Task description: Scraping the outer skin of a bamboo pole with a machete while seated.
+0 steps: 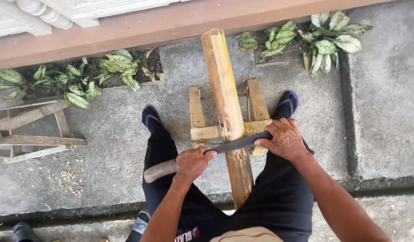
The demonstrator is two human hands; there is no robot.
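Both hands clench a long dark blade [236,144] laid across a split yellow bamboo pole [226,107]: left hand [192,163] on its wooden handle, right hand [284,140] at its tip.

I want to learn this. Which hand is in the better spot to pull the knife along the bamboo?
Probably the left hand: it grips the knife's wooden handle. The right hand only presses on the blade's far end, beside the bamboo strip on the wooden stand.

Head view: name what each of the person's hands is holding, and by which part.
Both hold one long knife laid across a bamboo pole: the left hand grips its wooden handle, the right hand presses on the blade's far end.
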